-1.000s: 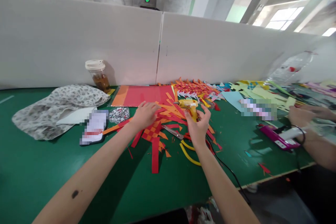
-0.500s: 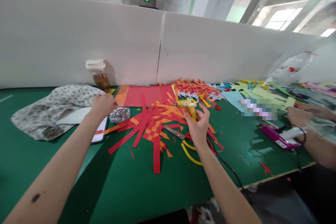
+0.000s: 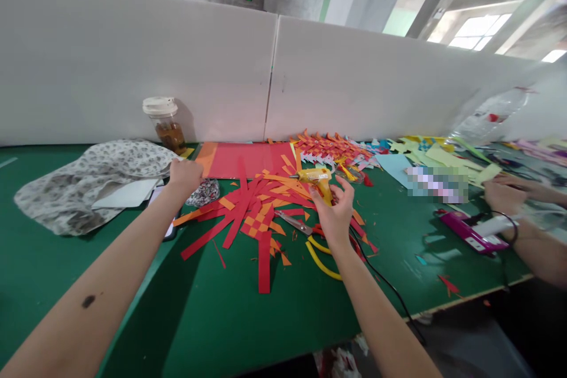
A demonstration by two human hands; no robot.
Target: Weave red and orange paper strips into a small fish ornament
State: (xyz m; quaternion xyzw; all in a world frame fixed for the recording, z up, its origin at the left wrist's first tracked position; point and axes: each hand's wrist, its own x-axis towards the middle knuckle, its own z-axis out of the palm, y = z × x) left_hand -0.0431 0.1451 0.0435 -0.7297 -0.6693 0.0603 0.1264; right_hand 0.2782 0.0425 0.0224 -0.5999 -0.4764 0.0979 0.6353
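The left hand point(image 3: 186, 177) has moved from paper strips point(image 3: 248, 207) to beside a patterned bundle point(image 3: 206, 194).

Yellow glue gun point(image 3: 315, 175), bottom of the grip blocked by the right hand point(image 3: 334, 208)
Left of the gun, the left hand point(image 3: 186, 173) is balled up with its fingers turned away, so no clue if anything's in it, and that forearm covers part of a phone point(image 3: 170, 229). Way right of the gun, something pale point(image 3: 436, 183) is pixelated mush, and a co-worker's arm point(image 3: 543, 251) gets cut off.
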